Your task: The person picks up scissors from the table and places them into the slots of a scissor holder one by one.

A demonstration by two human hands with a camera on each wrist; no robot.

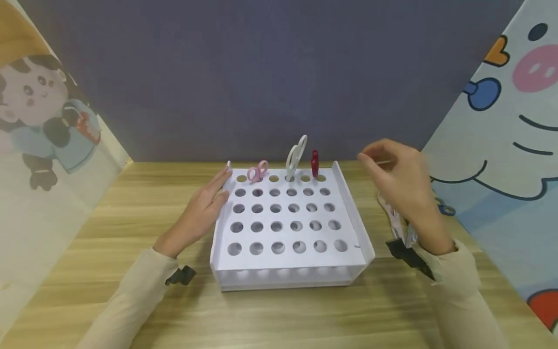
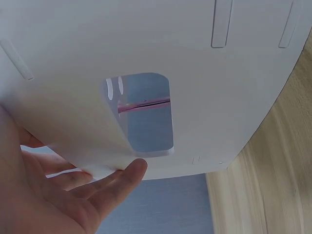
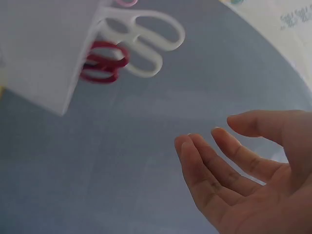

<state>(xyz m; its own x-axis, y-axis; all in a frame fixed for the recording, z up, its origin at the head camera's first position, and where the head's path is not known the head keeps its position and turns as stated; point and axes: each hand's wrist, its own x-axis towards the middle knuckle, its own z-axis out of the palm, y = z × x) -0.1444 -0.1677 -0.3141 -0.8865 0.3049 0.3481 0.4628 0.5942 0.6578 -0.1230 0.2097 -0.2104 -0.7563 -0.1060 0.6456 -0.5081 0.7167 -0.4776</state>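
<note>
A white rack (image 1: 283, 217) with rows of round holes stands on the table. Along its back row, pink-handled scissors (image 1: 257, 172), large white-handled scissors (image 1: 295, 159) and red-handled scissors (image 1: 315, 165) stick up, handles on top. My left hand (image 1: 198, 213) rests on the rack's left side panel near the back, fingers extended. In the left wrist view, part of the pink scissors (image 2: 144, 105) shows through the panel's cutout. Off the rack's right side, my right hand (image 1: 398, 179) is raised with loosely bent fingers and nothing between them; the right wrist view shows its fingertips apart from the thumb.
Beneath my right hand, scissors with pale pink handles (image 1: 391, 213) lie on the wooden table (image 1: 287, 315), partly hidden by the wrist. Blue-handled scissors (image 1: 446, 209) lie farther right, by the cartoon-printed side panel (image 1: 501, 145). A grey-blue partition (image 1: 261, 82) closes off the back.
</note>
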